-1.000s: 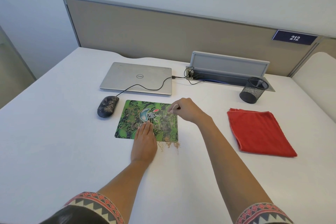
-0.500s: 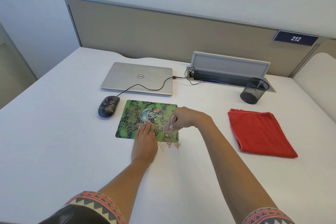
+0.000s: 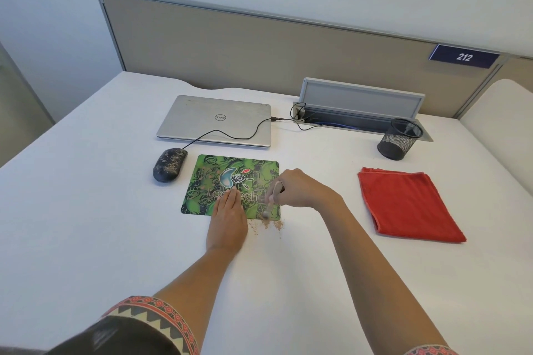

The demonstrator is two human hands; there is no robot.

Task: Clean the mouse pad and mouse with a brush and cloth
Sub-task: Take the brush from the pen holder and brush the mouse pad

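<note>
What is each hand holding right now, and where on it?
The right hand grips the brush by its handle's upper end, bristles at the near edge of the mouse pad. The left hand holds nothing; it lies flat on the pad.

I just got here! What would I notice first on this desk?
The green mouse pad in the middle of the desk jumps out first: the left hand lies flat on its near edge while the right hand holds a brush at its near right corner, beside sandy crumbs. Then come the red cloth folded on the right and the dirty black mouse left of the pad.
</note>
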